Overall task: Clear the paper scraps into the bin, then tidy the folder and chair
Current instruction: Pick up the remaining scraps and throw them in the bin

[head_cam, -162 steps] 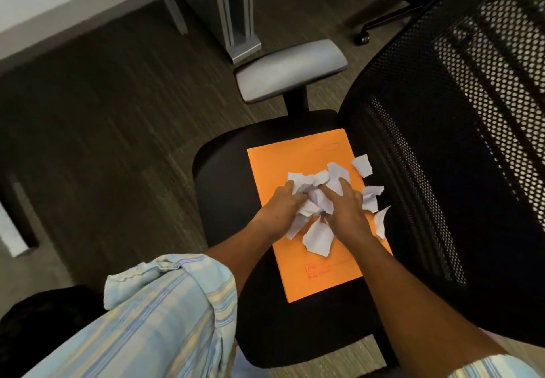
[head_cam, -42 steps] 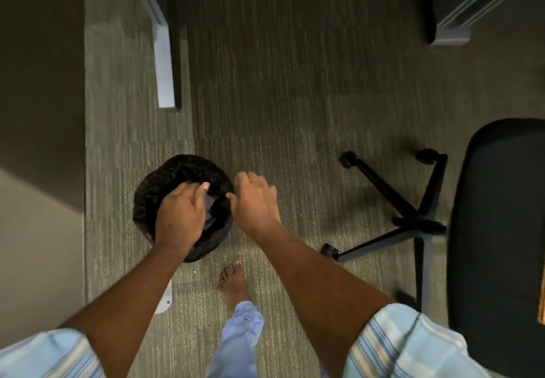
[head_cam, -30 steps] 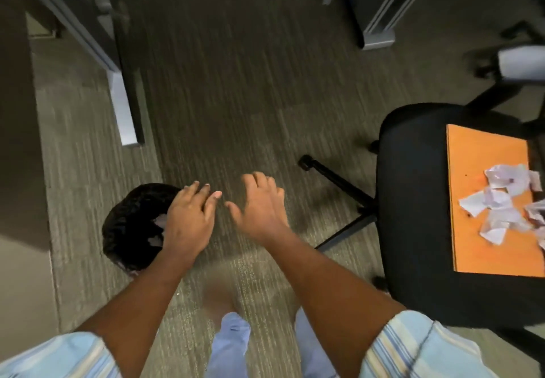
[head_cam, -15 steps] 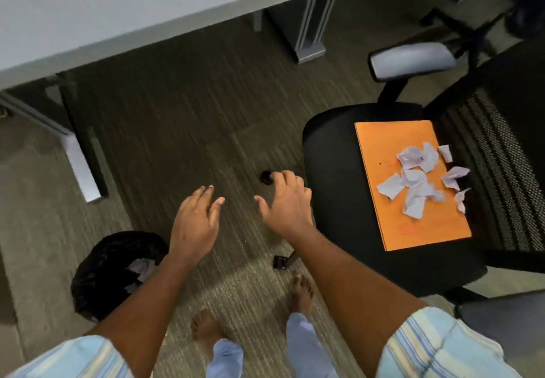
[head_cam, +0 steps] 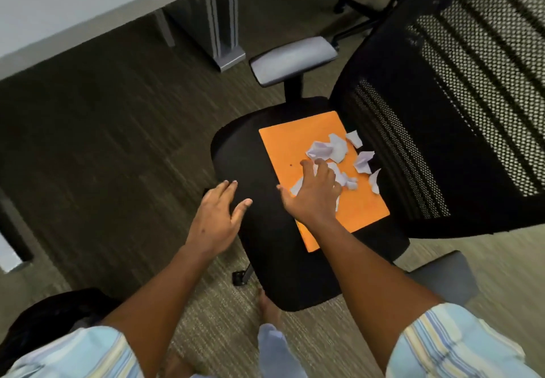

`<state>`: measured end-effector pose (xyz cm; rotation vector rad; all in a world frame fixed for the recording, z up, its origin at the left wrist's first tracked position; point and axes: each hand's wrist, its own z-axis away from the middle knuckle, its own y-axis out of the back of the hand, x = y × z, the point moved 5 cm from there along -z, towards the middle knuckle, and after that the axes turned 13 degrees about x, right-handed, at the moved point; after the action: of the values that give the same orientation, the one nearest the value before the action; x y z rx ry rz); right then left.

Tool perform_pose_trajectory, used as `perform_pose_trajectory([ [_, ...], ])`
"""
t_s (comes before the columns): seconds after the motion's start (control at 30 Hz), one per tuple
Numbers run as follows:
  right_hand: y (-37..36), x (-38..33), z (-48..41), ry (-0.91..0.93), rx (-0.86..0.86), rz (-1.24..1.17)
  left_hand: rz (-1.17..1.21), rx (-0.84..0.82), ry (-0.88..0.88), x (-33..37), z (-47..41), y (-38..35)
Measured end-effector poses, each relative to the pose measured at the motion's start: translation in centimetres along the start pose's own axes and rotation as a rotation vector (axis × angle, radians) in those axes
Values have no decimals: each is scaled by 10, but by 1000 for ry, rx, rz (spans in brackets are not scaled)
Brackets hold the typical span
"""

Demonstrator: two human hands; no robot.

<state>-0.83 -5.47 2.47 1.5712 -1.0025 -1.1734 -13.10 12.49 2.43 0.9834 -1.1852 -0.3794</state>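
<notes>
An orange folder (head_cam: 290, 143) lies flat on the black seat of an office chair (head_cam: 244, 153). Several torn white paper scraps (head_cam: 337, 147) are scattered over the folder's far half and its right edge. My right hand (head_cam: 314, 193) is spread over the nearest scraps, fingers apart, palm down; I cannot tell whether it touches them. My left hand (head_cam: 216, 218) hovers open over the seat's left edge and holds nothing. The black-lined bin (head_cam: 50, 315) sits on the floor at the lower left, partly hidden by my left sleeve.
The chair's black mesh back (head_cam: 460, 106) rises on the right, with grey armrests behind (head_cam: 292, 59) and at the lower right (head_cam: 442, 277). A white desk (head_cam: 73, 3) with a grey leg (head_cam: 224, 23) stands behind. My bare foot (head_cam: 268, 308) is on the carpet by the seat.
I have turned from the bin back to the chair. Both empty hands moved right: the right one now over the scraps on the folder, the left over the seat edge.
</notes>
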Motion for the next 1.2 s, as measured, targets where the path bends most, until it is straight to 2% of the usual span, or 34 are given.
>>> perform_pose_trajectory([
  [0.27, -1, 98, -32, -161, -23, -32, -23, -126, -51, 83, -30, -74],
  [0.57, -23, 156, -64, -247, -105, -5, -221, -252, -36, 117, -54, -138],
  [0.87, -54, 169, -83, -238, -152, 43, -305, -249, -64, 127, -61, -177],
  [1.2, -70, 168, -98, -239, -186, 50, -349, -205, -118, 126, -75, -189],
])
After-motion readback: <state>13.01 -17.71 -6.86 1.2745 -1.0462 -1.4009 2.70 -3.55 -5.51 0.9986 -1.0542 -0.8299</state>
